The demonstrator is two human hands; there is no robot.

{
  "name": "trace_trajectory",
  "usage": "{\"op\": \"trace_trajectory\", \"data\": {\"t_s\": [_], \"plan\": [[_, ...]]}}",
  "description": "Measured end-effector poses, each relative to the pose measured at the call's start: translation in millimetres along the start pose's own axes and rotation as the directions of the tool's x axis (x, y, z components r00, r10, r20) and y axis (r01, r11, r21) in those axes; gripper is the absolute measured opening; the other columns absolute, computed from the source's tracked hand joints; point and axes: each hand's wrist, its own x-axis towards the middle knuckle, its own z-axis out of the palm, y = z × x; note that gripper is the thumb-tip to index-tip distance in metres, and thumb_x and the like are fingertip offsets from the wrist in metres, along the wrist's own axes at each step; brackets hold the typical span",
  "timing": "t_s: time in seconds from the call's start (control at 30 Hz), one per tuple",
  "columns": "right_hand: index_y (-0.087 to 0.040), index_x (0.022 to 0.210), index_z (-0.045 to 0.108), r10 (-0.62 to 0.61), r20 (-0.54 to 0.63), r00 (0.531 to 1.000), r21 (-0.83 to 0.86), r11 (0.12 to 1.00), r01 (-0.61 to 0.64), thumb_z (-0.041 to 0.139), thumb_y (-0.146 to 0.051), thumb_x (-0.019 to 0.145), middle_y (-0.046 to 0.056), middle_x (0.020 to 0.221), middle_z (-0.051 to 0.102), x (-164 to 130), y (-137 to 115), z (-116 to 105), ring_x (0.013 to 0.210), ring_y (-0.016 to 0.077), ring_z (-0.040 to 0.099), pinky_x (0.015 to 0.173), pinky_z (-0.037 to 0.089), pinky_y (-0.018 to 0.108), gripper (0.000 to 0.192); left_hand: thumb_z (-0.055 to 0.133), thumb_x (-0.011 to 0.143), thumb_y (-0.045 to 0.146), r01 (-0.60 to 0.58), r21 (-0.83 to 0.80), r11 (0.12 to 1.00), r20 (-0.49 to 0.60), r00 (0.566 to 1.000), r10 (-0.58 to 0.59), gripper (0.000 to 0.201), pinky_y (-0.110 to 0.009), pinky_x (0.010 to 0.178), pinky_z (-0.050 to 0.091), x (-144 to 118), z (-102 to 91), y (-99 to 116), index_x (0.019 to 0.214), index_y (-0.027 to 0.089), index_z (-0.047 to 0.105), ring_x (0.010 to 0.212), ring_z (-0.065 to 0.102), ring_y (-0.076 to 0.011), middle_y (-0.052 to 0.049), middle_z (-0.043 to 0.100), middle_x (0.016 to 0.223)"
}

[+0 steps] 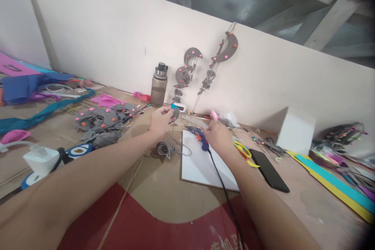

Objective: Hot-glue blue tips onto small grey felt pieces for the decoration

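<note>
My left hand point(162, 121) is closed in a pinch on a small grey felt piece point(175, 114), with thin cord trailing down below it. Under that hand a coil of grey cord point(165, 150) lies on the cardboard. My right hand point(219, 136) is right beside a blue glue gun point(204, 143) with an orange trigger, over a white board point(199, 166). Its fingers are partly hidden, so whether they grip the glue gun is unclear. A pink scrap point(214, 115) shows just beyond the fingertips.
Yellow scissors point(244, 150) and a black phone point(269, 170) lie right of the board. A bottle point(158, 88) stands by the wall. Grey felt crescents with pompoms point(96, 119) lie left; others hang on the wall point(227, 49). A white charger point(41, 160) sits front left. The glue gun's cable point(224, 187) runs toward me.
</note>
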Motion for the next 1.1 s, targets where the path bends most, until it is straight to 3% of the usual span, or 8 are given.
{"op": "trace_trajectory", "data": {"t_s": [0.07, 0.17, 0.33, 0.4, 0.47, 0.6, 0.73, 1.1], "plan": [[-0.018, 0.086, 0.056, -0.125, -0.132, 0.983, 0.263, 0.952, 0.156, 0.048, -0.035, 0.087, 0.009, 0.086, 0.064, -1.6, -17.4, -1.3, 0.084, 0.0221, 0.06, 0.081, 0.045, 0.036, 0.019, 0.073, 0.067, 0.025, -0.051, 0.069, 0.996, 0.033, 0.998, 0.049, 0.016, -0.031, 0.075, 0.055, -0.7, 1.0, -1.6, 0.078, 0.014, 0.068, 0.071, 0.064, -0.0138, -0.002, 0.067, 0.076], [-0.019, 0.09, 0.048, -0.11, -0.223, 0.969, 0.554, 0.803, 0.219, 0.051, -0.027, 0.08, 0.007, 0.091, 0.062, 2.5, -47.6, 11.0, 0.086, 0.0203, 0.059, 0.083, 0.046, 0.037, 0.013, 0.072, 0.069, 0.027, -0.177, 0.187, 0.966, 0.127, 0.98, 0.155, 0.015, -0.027, 0.075, 0.051, -4.5, 1.5, -2.2, 0.078, 0.016, 0.071, 0.072, 0.063, -0.0143, -0.003, 0.069, 0.076], [-0.022, 0.091, 0.037, 0.055, 0.008, 0.998, 0.845, 0.533, -0.036, 0.052, -0.018, 0.073, -0.001, 0.079, 0.058, 19.5, -83.1, 40.8, 0.069, 0.0149, 0.059, 0.073, 0.05, 0.034, 0.023, 0.069, 0.073, 0.026, -0.333, 0.312, 0.89, 0.201, 0.939, 0.28, 0.012, -0.025, 0.08, 0.048, -12.6, 1.0, 3.8, 0.081, 0.018, 0.074, 0.081, 0.064, -0.016, -0.004, 0.073, 0.084], [-0.023, 0.094, 0.036, 0.068, 0.074, 0.995, 0.903, 0.418, -0.095, 0.05, -0.021, 0.076, -0.003, 0.076, 0.056, 22.1, -87.7, 48.1, 0.061, 0.0135, 0.058, 0.063, 0.05, 0.031, 0.023, 0.07, 0.073, 0.026, -0.309, 0.309, 0.9, 0.189, 0.947, 0.26, 0.012, -0.025, 0.078, 0.049, -13.9, 1.4, 5.8, 0.081, 0.018, 0.074, 0.079, 0.065, -0.0161, -0.004, 0.073, 0.083], [-0.024, 0.095, 0.037, 0.051, 0.068, 0.996, 0.928, 0.364, -0.082, 0.049, -0.024, 0.079, -0.004, 0.075, 0.055, 21.3, -87.1, 52.0, 0.059, 0.0133, 0.057, 0.056, 0.048, 0.028, 0.02, 0.073, 0.071, 0.029, -0.232, 0.264, 0.936, 0.181, 0.965, 0.188, 0.017, -0.026, 0.075, 0.051, -14.5, 2.6, 6.3, 0.081, 0.016, 0.073, 0.076, 0.064, -0.0161, -0.004, 0.072, 0.081], [-0.022, 0.088, 0.046, 0.008, -0.039, 0.999, 0.892, 0.45, 0.031, 0.048, -0.027, 0.083, -0.002, 0.077, 0.056, 16.3, -78.4, 51.8, 0.069, 0.0146, 0.056, 0.062, 0.045, 0.028, 0.008, 0.079, 0.063, 0.038, -0.057, 0.131, 0.99, 0.185, 0.982, 0.032, 0.032, -0.03, 0.075, 0.054, -15.6, 5.5, 4.2, 0.083, 0.013, 0.071, 0.073, 0.064, -0.0158, -0.005, 0.071, 0.078], [-0.02, 0.081, 0.052, 0.018, -0.157, 0.987, 0.823, 0.555, 0.121, 0.046, -0.026, 0.085, -0.001, 0.078, 0.058, 12.9, -73.8, 47.6, 0.075, 0.0147, 0.054, 0.072, 0.042, 0.029, 0.01, 0.081, 0.06, 0.037, 0.009, 0.065, 0.998, 0.175, 0.984, -0.02, 0.034, -0.032, 0.077, 0.055, -15.5, 6.3, 1.4, 0.079, 0.013, 0.069, 0.072, 0.064, -0.0146, -0.004, 0.069, 0.077], [-0.02, 0.082, 0.054, 0.083, -0.225, 0.971, 0.849, 0.505, 0.154, 0.048, -0.03, 0.086, -0.001, 0.076, 0.058, 10.3, -71.0, 47.6, 0.069, 0.014, 0.051, 0.069, 0.041, 0.027, 0.013, 0.077, 0.064, 0.031, 0.042, 0.01, 0.999, 0.204, 0.978, -0.043, 0.026, -0.035, 0.079, 0.056, -18.9, 5.9, 0.5, 0.079, 0.013, 0.067, 0.072, 0.062, -0.013, -0.002, 0.066, 0.076]]}}
